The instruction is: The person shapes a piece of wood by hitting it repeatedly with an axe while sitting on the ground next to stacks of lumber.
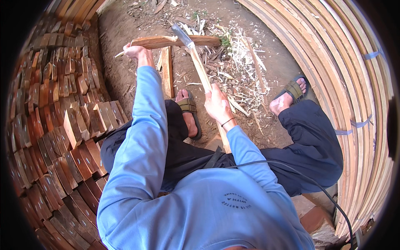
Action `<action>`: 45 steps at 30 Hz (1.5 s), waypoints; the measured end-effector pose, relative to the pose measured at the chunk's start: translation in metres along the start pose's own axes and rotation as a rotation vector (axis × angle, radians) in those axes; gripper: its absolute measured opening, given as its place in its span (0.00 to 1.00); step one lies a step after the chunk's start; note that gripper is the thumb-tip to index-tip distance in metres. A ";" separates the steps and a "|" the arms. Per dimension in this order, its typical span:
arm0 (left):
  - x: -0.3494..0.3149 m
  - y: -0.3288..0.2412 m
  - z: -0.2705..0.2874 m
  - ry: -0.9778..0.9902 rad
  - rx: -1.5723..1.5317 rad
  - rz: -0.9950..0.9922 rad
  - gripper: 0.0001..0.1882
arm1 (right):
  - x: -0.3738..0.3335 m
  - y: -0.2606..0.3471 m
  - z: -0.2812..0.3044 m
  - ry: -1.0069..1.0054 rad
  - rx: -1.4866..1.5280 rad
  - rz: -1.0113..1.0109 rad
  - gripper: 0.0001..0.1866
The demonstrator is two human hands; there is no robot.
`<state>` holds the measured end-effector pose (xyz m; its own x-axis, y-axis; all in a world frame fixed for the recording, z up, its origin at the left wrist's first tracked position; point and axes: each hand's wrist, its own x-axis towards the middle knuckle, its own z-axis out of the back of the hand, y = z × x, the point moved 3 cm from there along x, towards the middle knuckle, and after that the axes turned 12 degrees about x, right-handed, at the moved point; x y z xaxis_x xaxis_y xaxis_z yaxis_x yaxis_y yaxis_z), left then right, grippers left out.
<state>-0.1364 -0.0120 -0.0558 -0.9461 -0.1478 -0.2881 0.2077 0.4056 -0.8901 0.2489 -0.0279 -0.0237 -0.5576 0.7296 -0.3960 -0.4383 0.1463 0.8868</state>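
Observation:
My left hand (pixel 138 51) is closed around the left end of a reddish-brown wooden slat (pixel 156 42), which lies crosswise ahead of me. A pale sliver sticks out beside that hand. My right hand (pixel 217 103) grips the long pale wooden handle of a knife (pixel 199 66). Its dark metal blade (pixel 180 34) crosses the slat near the middle, and a pale curl of wood shows right beside it. The handle's rear end runs back under my right wrist toward my lap. Below the slat, another piece of wood (pixel 167 71) points toward me.
Stacked wood pieces (pixel 62 137) form a wall at my left. Long bundled strips (pixel 333 71), tied with bluish bands, curve along the right. Shavings (pixel 246 62) litter the dirt ground. My sandalled feet (pixel 191 114) stand either side, and a black cable (pixel 300 173) crosses my right leg.

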 end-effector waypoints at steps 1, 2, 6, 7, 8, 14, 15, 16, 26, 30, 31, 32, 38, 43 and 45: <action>-0.004 -0.003 0.001 -0.009 -0.001 -0.005 0.10 | 0.002 0.001 -0.001 -0.005 0.002 0.017 0.09; -0.005 -0.003 -0.002 -0.015 -0.003 -0.013 0.10 | 0.002 0.002 -0.002 -0.010 0.004 0.033 0.09; -0.021 -0.008 -0.020 0.025 0.041 -0.047 0.11 | 0.004 0.011 0.002 -0.022 -0.005 -0.008 0.10; -0.025 -0.010 -0.024 0.132 0.030 -0.051 0.11 | 0.004 0.012 0.004 -0.013 -0.001 -0.005 0.10; -0.030 -0.012 -0.028 0.148 0.041 -0.069 0.11 | 0.005 0.015 0.007 -0.005 0.004 -0.003 0.10; -0.048 -0.013 -0.042 0.192 0.228 -0.324 0.11 | 0.004 0.008 0.012 0.024 0.046 -0.037 0.12; -0.054 -0.015 -0.044 0.192 0.217 -0.335 0.11 | 0.003 0.011 0.013 0.053 0.089 -0.088 0.12; -0.063 -0.016 -0.046 0.192 0.198 -0.308 0.11 | 0.000 0.017 0.015 0.082 0.135 -0.142 0.12; -0.089 -0.013 -0.058 0.117 0.135 -0.195 0.12 | 0.024 0.020 -0.006 0.132 0.201 -0.147 0.14; -0.100 -0.017 -0.056 0.247 0.086 -0.240 0.16 | 0.018 0.009 0.000 0.103 0.288 -0.134 0.13; -0.107 -0.015 -0.056 0.265 0.107 -0.269 0.16 | 0.008 0.012 0.003 0.099 0.335 -0.220 0.12; -0.110 -0.012 -0.056 0.283 0.129 -0.298 0.16 | 0.002 0.020 0.006 0.093 0.342 -0.254 0.12; -0.118 -0.009 -0.064 0.314 0.100 -0.272 0.17 | -0.031 0.016 0.013 0.052 0.369 -0.280 0.10; -0.122 -0.002 -0.073 0.285 0.151 -0.318 0.18 | 0.004 0.000 -0.004 -0.085 0.027 -0.039 0.13; -0.140 -0.004 -0.082 0.355 0.142 -0.297 0.19 | 0.032 -0.004 0.012 -0.152 0.082 -0.067 0.13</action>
<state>-0.0254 0.0813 0.0166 -0.9908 0.0886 0.1023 -0.0760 0.2617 -0.9622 0.2417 0.0026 -0.0371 -0.4133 0.8080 -0.4199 -0.4089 0.2474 0.8784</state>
